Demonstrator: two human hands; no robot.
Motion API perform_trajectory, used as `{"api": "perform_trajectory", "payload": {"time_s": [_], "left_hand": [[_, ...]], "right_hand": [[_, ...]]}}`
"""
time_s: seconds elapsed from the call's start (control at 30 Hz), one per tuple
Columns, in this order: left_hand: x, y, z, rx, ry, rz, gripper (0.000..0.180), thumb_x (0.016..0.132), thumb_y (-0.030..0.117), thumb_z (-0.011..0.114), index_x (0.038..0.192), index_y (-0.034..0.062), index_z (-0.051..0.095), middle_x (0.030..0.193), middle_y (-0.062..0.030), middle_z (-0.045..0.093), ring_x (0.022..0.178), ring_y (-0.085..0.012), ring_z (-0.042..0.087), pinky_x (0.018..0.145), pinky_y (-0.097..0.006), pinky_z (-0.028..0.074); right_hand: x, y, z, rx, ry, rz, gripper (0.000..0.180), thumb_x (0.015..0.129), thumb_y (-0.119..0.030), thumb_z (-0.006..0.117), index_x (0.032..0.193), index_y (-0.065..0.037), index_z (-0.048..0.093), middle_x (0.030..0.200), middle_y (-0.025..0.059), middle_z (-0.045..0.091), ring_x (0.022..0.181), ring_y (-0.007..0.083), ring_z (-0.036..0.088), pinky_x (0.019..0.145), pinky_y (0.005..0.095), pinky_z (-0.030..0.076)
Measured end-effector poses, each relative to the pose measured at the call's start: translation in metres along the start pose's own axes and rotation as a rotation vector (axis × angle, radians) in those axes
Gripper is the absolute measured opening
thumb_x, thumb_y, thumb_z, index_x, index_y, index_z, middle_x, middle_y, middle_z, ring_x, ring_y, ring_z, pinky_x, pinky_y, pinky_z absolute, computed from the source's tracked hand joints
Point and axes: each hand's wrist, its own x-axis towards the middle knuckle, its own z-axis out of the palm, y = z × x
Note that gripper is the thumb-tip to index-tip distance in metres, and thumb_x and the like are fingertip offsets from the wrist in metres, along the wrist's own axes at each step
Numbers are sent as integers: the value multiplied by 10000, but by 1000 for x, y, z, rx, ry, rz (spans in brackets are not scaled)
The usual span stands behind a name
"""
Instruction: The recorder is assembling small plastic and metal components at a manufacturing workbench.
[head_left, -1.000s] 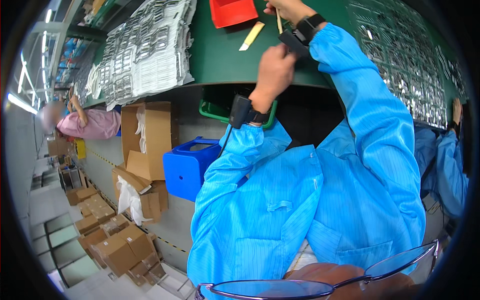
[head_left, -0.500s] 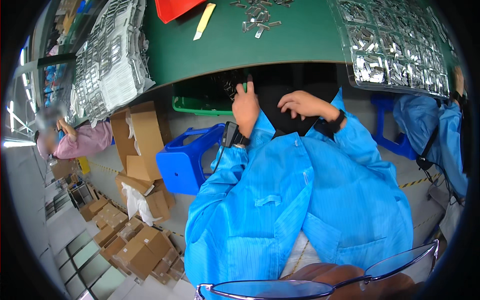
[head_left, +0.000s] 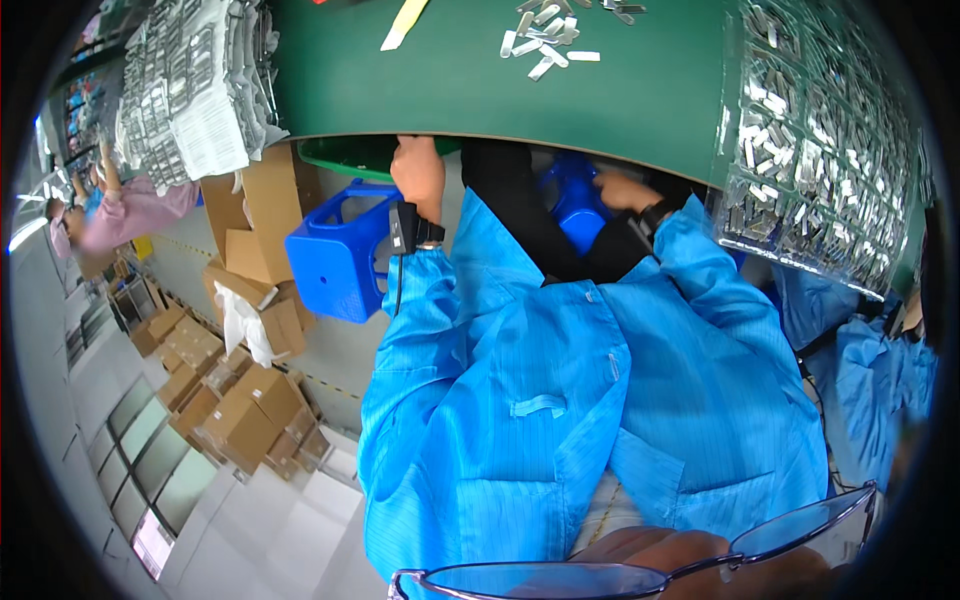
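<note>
My left hand (head_left: 419,178) is at the near edge of the green table (head_left: 480,100), in front of a green bin (head_left: 345,157) that is partly under the tabletop. Its fingertips are hidden there, so any grip is unclear. My right hand (head_left: 627,191) is in the shadow below the table edge, beside a blue stool (head_left: 577,212) between my black-clad legs. Its fingers are too dark and too covered to read. Small flat metal pieces (head_left: 545,42) lie loose on the table, beyond both hands.
Clear trays of metal pieces (head_left: 775,150) stand at the right table edge. Stacked trays (head_left: 205,110) are at left, near a yellow-handled cutter (head_left: 405,24). A second blue stool (head_left: 335,262) and open cardboard boxes (head_left: 255,215) stand on the floor. A co-worker in pink (head_left: 150,212) is far left.
My left hand has moved left, from the bin's right end to the table edge. My right hand has gone from over my lap to beneath the table. The view has shifted, and the inner stool now shows.
</note>
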Motion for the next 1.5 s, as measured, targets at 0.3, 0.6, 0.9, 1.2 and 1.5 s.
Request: {"api": "perform_trajectory", "payload": {"time_s": [0.3,0.6,0.9,1.2,1.5], "left_hand": [[2,91,34,-248,210,96,67,689,137,611,696,87,654,638,-101,612,571,-318,595,510,-413,470],[-36,52,-11,-290,354,358,346,690,129,652,1035,103,633,1143,-123,559,1103,-348,511,916,-536,376],[-291,37,-79,-759,-581,-30,492,792,333,639,1200,69,562,1237,-133,544,1231,-377,411,1028,-527,260],[-246,42,-31,-2033,-461,-743,261,848,123,611,1059,-28,583,789,-54,596,724,-117,587,651,-217,449],[-286,52,16,-1504,166,-1647,139,911,90,541,1006,23,617,731,17,531,609,-15,454,543,-167,357]], "right_hand": [[-38,-33,32,-54,101,-169,511,829,-66,460,1338,-29,425,1342,212,446,1173,370,488,972,390,411],[39,-59,25,-375,190,-29,296,913,-270,470,1097,-82,606,977,189,642,910,371,609,769,464,476],[5,-164,52,416,-11,-620,302,955,-272,443,1033,-20,589,864,106,657,764,232,640,662,355,494],[-36,-251,57,360,-304,-745,361,974,-233,372,1237,-44,531,1161,111,600,1028,189,592,888,327,461],[274,-2,2,554,136,-1,317,848,-301,660,1026,-45,603,917,48,634,782,141,608,749,282,510]]}}
